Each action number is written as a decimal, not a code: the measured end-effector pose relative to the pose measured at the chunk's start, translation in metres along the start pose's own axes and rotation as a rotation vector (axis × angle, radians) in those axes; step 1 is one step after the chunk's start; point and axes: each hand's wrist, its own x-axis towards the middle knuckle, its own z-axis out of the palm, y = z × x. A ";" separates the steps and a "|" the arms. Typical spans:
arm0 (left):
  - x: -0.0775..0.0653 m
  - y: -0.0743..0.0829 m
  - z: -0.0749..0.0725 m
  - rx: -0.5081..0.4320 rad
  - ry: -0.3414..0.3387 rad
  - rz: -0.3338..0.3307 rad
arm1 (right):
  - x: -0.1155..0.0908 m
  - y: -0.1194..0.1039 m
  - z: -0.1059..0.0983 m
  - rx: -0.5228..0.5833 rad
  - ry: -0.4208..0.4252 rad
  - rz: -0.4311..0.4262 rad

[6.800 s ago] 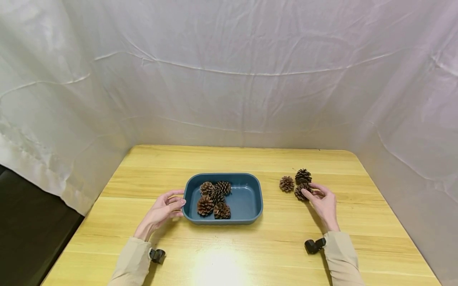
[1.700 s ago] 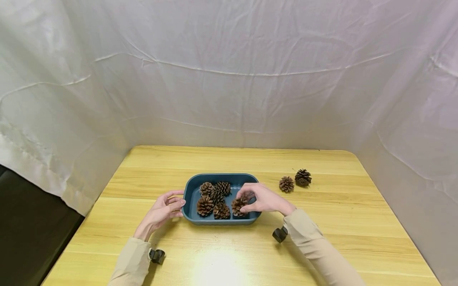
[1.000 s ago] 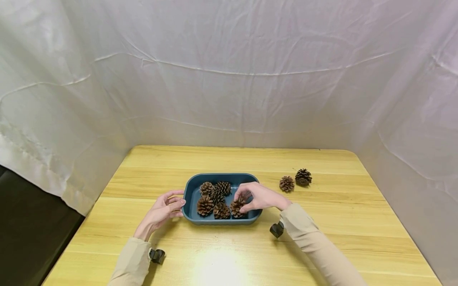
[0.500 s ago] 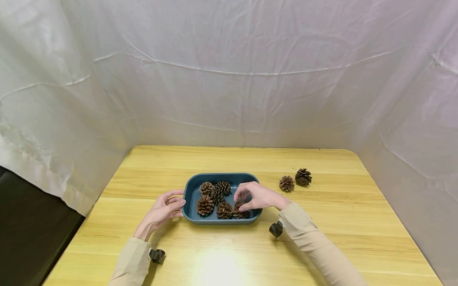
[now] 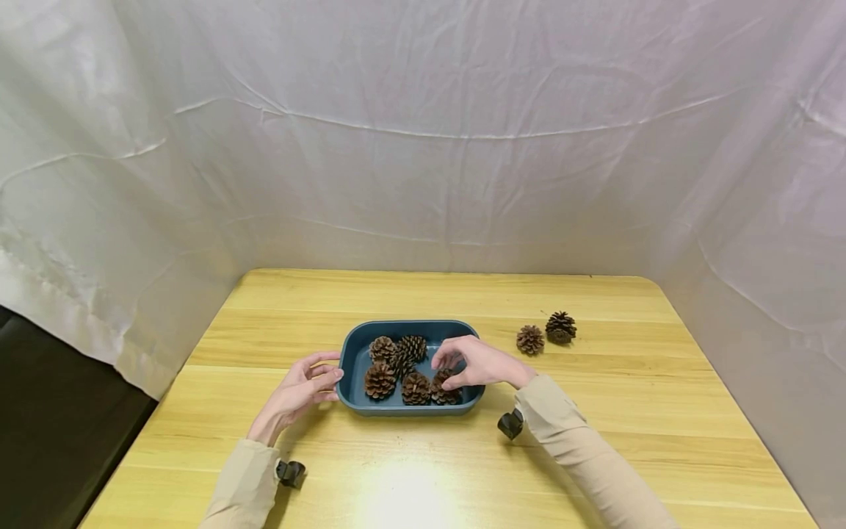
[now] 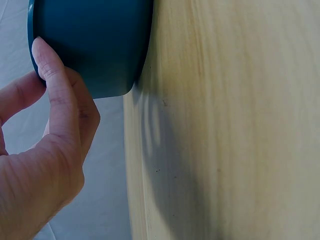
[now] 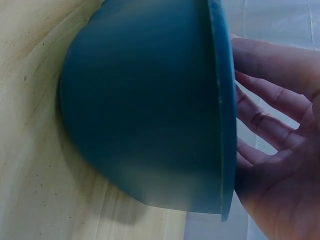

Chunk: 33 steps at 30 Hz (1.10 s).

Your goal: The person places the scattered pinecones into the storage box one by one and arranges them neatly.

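A deep dark-blue tray (image 5: 410, 411) with rounded corners is set flat on the wood-grained counter (image 5: 661, 411), near its middle. Its left end is held by the left hand (image 5: 297, 389); in the left wrist view the rim is pinched in a narrow grip between the digits. Over the tray's right end the right hand (image 5: 485, 364) is reached, its fingers bent down inside, above a brown pinecone (image 5: 446, 389) partly hidden by the thumb; whether that cone is pinched by the grip or only touched cannot be told, since in the right wrist view the fingertips are hidden by the tray wall. Just beside it, to the left, an upright pinecone (image 5: 416, 389) is placed near the front wall. Toward the tray's left end four more are clustered: a large pinecone (image 5: 380, 380) in front, a darker pinecone (image 5: 400, 363) in the middle, a pale-tipped pinecone (image 5: 382, 349) and a pointed pinecone (image 5: 413, 347) behind. On the counter, right of the tray and well apart from it, a small pinecone (image 5: 530, 340) and a dark pinecone (image 5: 560, 328) are seen close together.
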 end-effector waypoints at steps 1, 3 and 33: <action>0.000 0.000 0.000 0.002 -0.001 0.000 | 0.000 0.000 0.000 0.000 -0.005 -0.005; 0.000 0.000 0.000 0.004 -0.001 0.000 | 0.000 0.001 0.000 0.009 -0.016 -0.008; 0.000 -0.001 0.000 -0.007 0.000 0.001 | -0.002 0.002 0.004 0.113 0.070 -0.011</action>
